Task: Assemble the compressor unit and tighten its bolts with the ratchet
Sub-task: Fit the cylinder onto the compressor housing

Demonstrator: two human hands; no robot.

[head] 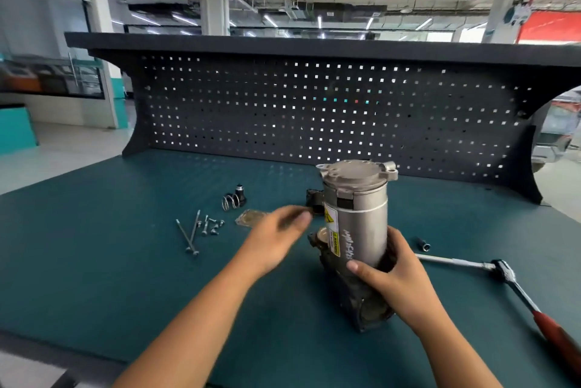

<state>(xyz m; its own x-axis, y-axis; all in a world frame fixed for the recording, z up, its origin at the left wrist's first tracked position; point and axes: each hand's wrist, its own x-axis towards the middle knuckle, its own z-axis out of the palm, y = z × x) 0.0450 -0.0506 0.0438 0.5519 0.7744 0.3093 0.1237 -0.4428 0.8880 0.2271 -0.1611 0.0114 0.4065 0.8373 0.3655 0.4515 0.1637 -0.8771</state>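
Note:
The compressor unit (pixel 358 218), a grey metal cylinder with a yellow warning label and a dark base, stands upright on the green bench mat (pixel 125 277). My right hand (pixel 393 274) grips its lower body. My left hand (pixel 276 236) hovers to its left, blurred, fingers apart and empty, above a flat gasket plate (pixel 250 217). Long and short bolts (pixel 201 229) lie loose at the left. The ratchet (pixel 500 274), with a red handle, lies at the right, and a small socket (pixel 423 244) sits near it.
A coil spring (pixel 231 201) and a small black cylindrical part (pixel 240 192) lie behind the bolts. A black plastic piece (pixel 313 196) sits just left of the compressor. A dark pegboard back panel (pixel 314 111) closes off the far side of the bench.

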